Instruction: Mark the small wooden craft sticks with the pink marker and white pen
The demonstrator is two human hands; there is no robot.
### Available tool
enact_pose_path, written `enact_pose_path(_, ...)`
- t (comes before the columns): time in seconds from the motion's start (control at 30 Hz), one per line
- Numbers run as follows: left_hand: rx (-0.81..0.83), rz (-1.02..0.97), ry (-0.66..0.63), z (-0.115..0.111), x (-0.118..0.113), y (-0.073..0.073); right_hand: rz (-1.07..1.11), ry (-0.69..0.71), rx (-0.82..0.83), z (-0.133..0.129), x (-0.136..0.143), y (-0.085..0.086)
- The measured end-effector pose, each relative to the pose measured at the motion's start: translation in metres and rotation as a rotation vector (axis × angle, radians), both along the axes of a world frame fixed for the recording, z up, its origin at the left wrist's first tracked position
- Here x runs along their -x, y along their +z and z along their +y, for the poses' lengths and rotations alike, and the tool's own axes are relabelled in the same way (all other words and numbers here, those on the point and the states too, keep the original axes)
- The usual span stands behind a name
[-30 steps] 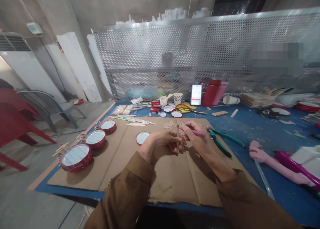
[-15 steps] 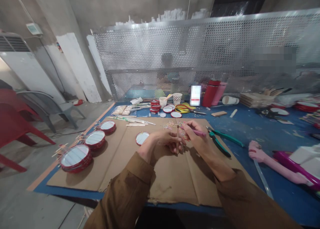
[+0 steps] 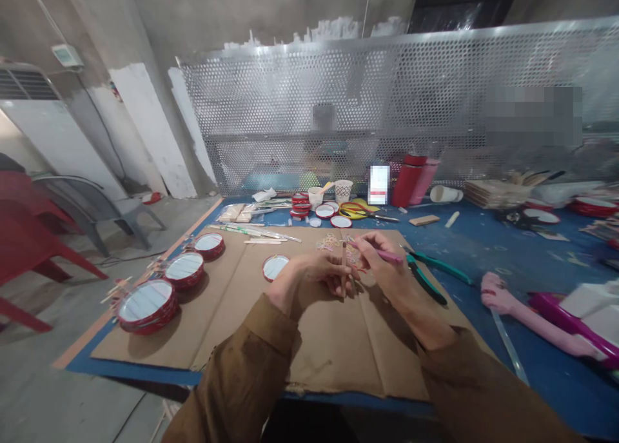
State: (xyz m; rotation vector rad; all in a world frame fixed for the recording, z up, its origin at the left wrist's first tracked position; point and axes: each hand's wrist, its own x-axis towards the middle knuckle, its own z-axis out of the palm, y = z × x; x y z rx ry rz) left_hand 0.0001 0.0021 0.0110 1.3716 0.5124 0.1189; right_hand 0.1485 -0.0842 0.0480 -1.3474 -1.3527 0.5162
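Above the cardboard sheet (image 3: 242, 307), my left hand (image 3: 322, 267) is closed on a wooden craft stick (image 3: 343, 259), held upright. Another stick end shows just to its right, between the fingers. A pinkish-purple pen (image 3: 389, 257) lies in the closed fingers of my right hand (image 3: 377, 246), its tip at the upper part of the stick. Colourful rubber bands (image 3: 329, 241) are heaped behind both hands. Partly behind my left wrist lies a round red-rimmed lid (image 3: 275, 267).
Three red tins (image 3: 147, 304) with sticks and bands line the left side. Green-handled pliers (image 3: 425, 278) and a pink glue gun (image 3: 532, 314) lie to the right. Behind are paper cups (image 3: 343, 191), scissors (image 3: 372, 213), a red bottle (image 3: 407, 182) and a perforated metal screen (image 3: 271, 120).
My right hand and the pen have shifted very slightly against the stick. My left hand keeps the stick in the same place.
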Motion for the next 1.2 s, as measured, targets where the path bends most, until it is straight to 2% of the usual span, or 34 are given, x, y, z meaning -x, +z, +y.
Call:
enact_pose_path(0.23,-0.010,-0.002,-0.017,0.002,0.000,-0.003,-0.025,0.045,0.043,-0.002,0.003,0.005)
enact_pose_path(0.47,-0.002,0.017,-0.001,0.001,0.001,-0.001,-0.032,0.006,0.035,0.000,0.000,0.002)
enact_pose_path(0.97,0.016,-0.002,0.007,0.000,0.000,-0.001,-0.015,0.054,0.055,0.000,0.000,0.002)
enact_pose_path(1.2,0.015,0.021,-0.004,0.001,0.001,-0.002,0.165,-0.068,-0.128,0.008,-0.011,-0.007)
